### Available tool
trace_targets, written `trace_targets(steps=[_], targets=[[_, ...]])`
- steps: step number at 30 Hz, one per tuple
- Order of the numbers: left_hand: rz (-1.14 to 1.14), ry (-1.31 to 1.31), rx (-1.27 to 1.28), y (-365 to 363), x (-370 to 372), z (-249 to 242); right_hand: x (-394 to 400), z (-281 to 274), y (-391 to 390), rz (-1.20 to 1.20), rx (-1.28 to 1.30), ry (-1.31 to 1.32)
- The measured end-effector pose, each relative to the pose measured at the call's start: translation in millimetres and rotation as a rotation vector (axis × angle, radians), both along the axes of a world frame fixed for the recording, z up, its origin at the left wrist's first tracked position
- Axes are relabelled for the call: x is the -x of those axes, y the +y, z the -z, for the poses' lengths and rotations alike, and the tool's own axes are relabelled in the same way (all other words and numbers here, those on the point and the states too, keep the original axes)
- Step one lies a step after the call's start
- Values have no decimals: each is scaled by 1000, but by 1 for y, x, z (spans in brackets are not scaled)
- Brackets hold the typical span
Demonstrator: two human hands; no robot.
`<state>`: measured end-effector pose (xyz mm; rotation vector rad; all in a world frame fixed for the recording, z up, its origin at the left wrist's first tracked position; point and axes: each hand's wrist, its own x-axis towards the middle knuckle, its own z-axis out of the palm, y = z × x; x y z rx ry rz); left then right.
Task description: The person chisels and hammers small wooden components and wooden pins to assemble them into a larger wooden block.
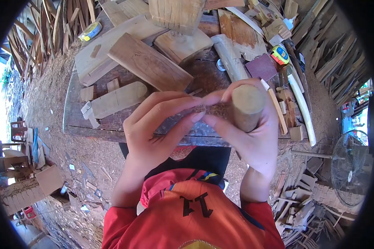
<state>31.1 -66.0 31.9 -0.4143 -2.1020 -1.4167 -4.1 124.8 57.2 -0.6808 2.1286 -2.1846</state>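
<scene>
Over the near edge of the wooden workbench [77, 120], my left hand [151, 124] pinches with thumb and forefinger. Its fingertips meet those of my right hand [262, 141], around something small and brownish that I cannot make out. A round wooden cylinder [248, 101] stands with its flat end up in my right hand, between palm and curled fingers. Left of my left hand lies a wooden block with a rounded end [120, 98]. Beyond the hands is a long flat board [149, 62].
At the far side lie more planks [176, 14] and a pale round log [229, 56]. A yellow-green tape measure [280, 54] sits by dark red sandpaper [262, 67]. Another tape measure [90, 31] is at the far left. A fan [350, 168] stands right, near scrap wood [299, 203].
</scene>
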Motion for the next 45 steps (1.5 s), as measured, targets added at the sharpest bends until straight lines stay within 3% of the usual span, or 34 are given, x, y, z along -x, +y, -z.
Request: trace_targets(steps=[3,6,9,16,30,45], targets=[[3,35,102,-3,2,3,-1,-26,9,269,-66,183],[39,15,154,6,7,16,7,-42,29,144,337,348],[42,-59,157,9,5,20,-1,-75,22,32,530,379],[83,-72,188,8,6,30,28,-70,2,-302,441,504],[30,-57,196,8,4,37,30,-50,-39,22,514,526],[23,-83,187,8,2,38,33,-52,-40,19,469,572]])
